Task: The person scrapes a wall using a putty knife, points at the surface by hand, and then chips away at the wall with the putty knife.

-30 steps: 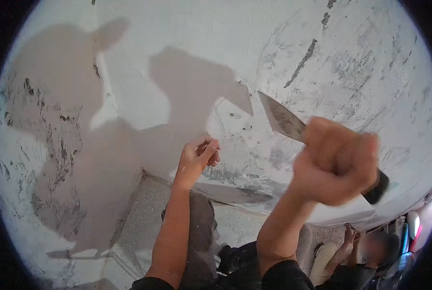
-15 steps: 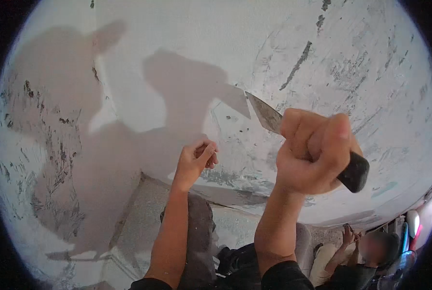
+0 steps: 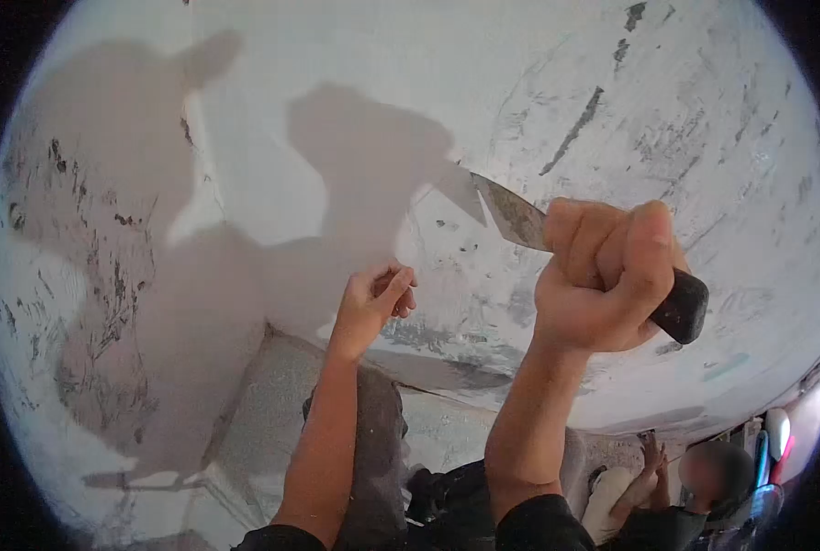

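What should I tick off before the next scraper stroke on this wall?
1. Grip: right hand fisted round the black-handled, metal-bladed scraper: ok.
2. Blade contact: the tip meets its own shadow on the white scuffed plaster wall, so it looks to be touching: ok.
3. Left hand apart from the blade, lower and to its left: ok.
4. Left fingers pinched together; whether they hold anything: cannot tell.
5. Seated person at lower right, well away from the blade: ok.
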A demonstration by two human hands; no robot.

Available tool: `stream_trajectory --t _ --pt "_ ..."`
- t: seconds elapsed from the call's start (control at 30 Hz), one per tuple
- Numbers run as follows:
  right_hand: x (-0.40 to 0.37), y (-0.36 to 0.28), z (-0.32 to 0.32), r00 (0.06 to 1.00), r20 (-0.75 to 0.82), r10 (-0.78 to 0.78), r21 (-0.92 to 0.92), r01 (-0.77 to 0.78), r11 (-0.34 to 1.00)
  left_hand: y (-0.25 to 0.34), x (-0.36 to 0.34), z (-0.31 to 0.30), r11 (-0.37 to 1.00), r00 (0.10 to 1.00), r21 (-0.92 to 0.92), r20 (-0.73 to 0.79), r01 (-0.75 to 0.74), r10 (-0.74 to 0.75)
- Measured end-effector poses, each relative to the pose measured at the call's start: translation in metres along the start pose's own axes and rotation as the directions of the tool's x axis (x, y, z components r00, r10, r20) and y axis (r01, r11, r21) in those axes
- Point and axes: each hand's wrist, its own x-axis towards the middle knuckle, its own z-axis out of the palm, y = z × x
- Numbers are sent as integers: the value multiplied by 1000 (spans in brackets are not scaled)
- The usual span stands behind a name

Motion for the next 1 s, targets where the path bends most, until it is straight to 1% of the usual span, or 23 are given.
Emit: stream_trajectory --t 0.03,0.1,0.13,0.17,0.2,0.27,0.33,0.37,0.43,0.47,0.5,0.57,0.6,0.63,0.7,0.73,0.77,0.8,0.83,0.87,0.9,0.97,1.0 --pt "3 -4 -1 1000 -2 -11 -1 11 1000 -1 3 0 1000 1000 2 0 9 -9" --pt "3 -10 -7 996 -3 -93 228 91 969 -3 3 1 1000 1000 -20 -5 2 -2" --pt "4 -18 -11 993 0 -114 254 110 961 -4 3 -1 999 1000 -42 -17 -7 7" --pt "12 -24 -26 969 207 -137 250 83 965 -3 2 -2 999 1000 -43 -25 -6 5" --pt "11 -21 -23 968 210 -136 253 80 964 0 2 -3 1000 1000 -18 -24 -13 13" --pt "5 -9 -11 991 112 -76 235 48 971 1 2 0 1000 1000 8 -7 -20 20" --pt "2 -1 -4 1000 9 -27 225 24 974 -1 3 0 999 1000 -51 11 0 1" --pt "3 -5 -6 1000 7 -23 223 20 975 -1 1 0 999 1000 -49 12 5 -4" --pt "10 -13 -17 990 67 -122 344 92 934 1 1 -1 1000 1000 -9 -14 -10 10" --pt "12 -7 -27 972 162 -169 367 99 925 0 1 -2 1000 1000 -11 -19 -9 9" --pt "10 -4 -19 972 165 -167 365 97 926 -1 2 -2 999 1000 -29 -11 -15 15" --pt "4 -2 2 992 -111 59 190 -37 981 1 3 3 999 1000 -40 15 -23 23" --pt "5 -8 -5 997 -56 59 47 -57 997 2 3 3 1000 1000 -14 10 -15 15" --pt "7 -14 -11 996 -60 63 45 -61 997 2 1 3 1000 1000 12 0 4 -4" --pt "12 -21 -19 989 107 -105 335 64 940 2 3 0 1000 1000 21 -14 2 -2" --pt "9 -24 -21 998 58 3 394 -25 919 1 2 0 1000 1000 28 -20 0 0" --pt "7 -20 -19 998 60 5 392 -28 919 -1 1 -1 1000 1000 26 -21 2 -2" --pt "4 -12 -14 998 47 36 70 -39 997 -1 2 -1 1000 1000 19 -11 1 -1" --pt "1 -8 -9 998 18 57 -261 -50 964 -1 3 0 1000 1000 15 3 -3 3" --pt "0 -10 -5 999 -44 17 -200 -25 979 2 6 1 1000 1000 19 8 -14 14" --pt "1 -16 -4 999 -43 21 -201 -29 979 2 3 2 1000 1000 -3 8 -9 9" --pt "7 -27 -6 998 -29 -55 43 57 997 1 1 0 1000 1000 -24 0 -5 5" --pt "13 -22 -13 997 63 -51 362 25 932 -1 1 0 1000 1000 -19 -7 -12 12"
